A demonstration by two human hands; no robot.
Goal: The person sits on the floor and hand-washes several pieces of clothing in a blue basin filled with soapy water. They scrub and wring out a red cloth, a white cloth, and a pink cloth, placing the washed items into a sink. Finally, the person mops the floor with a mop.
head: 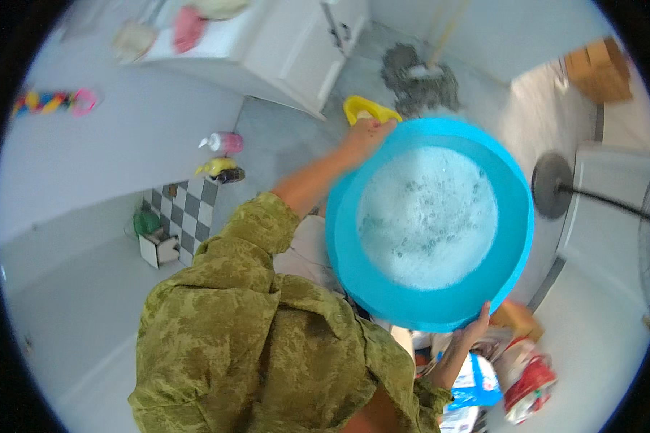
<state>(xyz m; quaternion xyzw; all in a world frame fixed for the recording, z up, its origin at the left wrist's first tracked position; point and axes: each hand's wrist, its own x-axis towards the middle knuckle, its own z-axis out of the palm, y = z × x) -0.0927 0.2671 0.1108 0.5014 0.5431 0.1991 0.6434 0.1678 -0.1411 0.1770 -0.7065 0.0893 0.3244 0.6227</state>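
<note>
Between my two hands is a large round turquoise plastic basin (512, 238), held off the floor. Foamy, bubbly water (428, 216) covers its bottom. My left hand (367, 136) grips the far rim at the upper left. The rim at the lower right is in my right hand (478, 327), with the thumb over the edge and the fingers hidden beneath. Just past my left hand appears a small yellow plastic container (357, 105) with something pale inside; whether the hand touches it I cannot tell.
A grey string mop (420, 81) rests on the floor beyond the basin, near a white cabinet (298, 54). To the right stands a pedestal fan (552, 185). Bottles (227, 142) line the left wall. Plastic packages (474, 379) lie below my right hand. A cardboard box (598, 70) sits farther off.
</note>
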